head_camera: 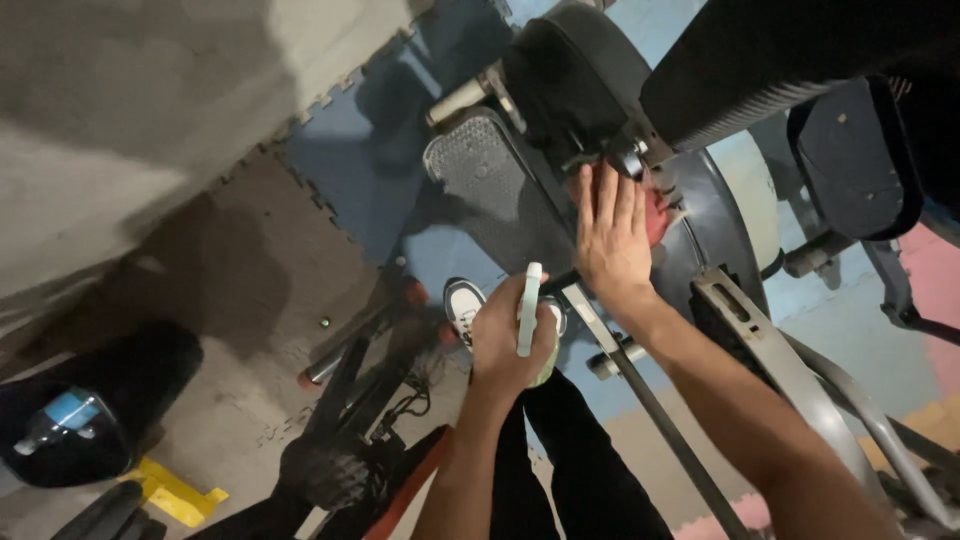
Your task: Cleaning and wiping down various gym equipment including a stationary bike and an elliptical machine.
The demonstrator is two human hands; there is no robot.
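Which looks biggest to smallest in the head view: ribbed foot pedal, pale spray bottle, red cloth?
1. Ribbed foot pedal, clearly largest.
2. Pale spray bottle, in the left hand; it is nearer the camera.
3. Red cloth, mostly hidden under the right hand, so unsure.

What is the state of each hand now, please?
Left hand: closed around a pale bottle.
Right hand: open, fingers flat on a red cloth against the exercise machine.

Machine housing (700,215) and pedal (490,175) crowd the hands; floor mat (350,150) leftward lies open.
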